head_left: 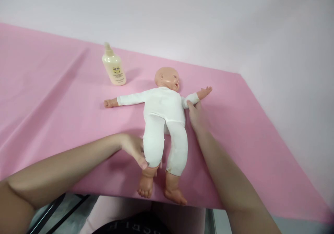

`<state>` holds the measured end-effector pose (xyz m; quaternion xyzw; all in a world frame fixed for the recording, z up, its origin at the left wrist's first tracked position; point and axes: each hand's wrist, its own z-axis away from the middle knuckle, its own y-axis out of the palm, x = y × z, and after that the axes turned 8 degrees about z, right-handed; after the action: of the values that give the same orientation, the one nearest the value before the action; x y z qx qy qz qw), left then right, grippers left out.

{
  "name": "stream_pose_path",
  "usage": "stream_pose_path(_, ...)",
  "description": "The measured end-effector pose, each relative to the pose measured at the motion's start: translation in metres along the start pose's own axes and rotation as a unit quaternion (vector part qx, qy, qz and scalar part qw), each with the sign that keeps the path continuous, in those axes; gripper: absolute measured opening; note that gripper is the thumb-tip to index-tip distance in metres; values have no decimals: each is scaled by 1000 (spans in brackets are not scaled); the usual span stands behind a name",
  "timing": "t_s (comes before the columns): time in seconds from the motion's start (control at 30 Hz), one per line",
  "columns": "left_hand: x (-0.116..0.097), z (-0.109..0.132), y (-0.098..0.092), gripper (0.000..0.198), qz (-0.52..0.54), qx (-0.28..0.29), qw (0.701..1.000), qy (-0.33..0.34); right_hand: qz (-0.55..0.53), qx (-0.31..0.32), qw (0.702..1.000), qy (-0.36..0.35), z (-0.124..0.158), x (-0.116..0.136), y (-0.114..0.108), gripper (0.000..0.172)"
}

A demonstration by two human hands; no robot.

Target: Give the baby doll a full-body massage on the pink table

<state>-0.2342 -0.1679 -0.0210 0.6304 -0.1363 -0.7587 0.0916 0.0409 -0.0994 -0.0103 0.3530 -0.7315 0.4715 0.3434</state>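
A baby doll (165, 105) with a white cloth body lies on its back, its head at the far side turned to the right and its bare feet at the near table edge. My left hand (134, 149) is wrapped round the doll's lower leg on the left, thumb on top near the ankle, with most fingers hidden beneath. On the other side, my right hand (195, 114) grips the doll's right-side arm near the white cuff, thumb against the sleeve. The doll's other arm stretches out to the left, untouched.
A cream pump bottle (114, 69) stands upright beyond the doll's outstretched left-side arm. Pink cloth (57, 98) with a long crease at the left covers the table. A white wall (182, 21) rises behind it. My lap shows below the near edge.
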Motion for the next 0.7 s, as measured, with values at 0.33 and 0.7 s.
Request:
stream_pose_path(0.33,-3,1,2,67,-3,1,1000,2,-12,8,1000,21,0,4,0,86)
stream_pose_path(0.7,3,0,-1,68,-6,4,1000,15,-6,29,999,29,8,17,-8,84)
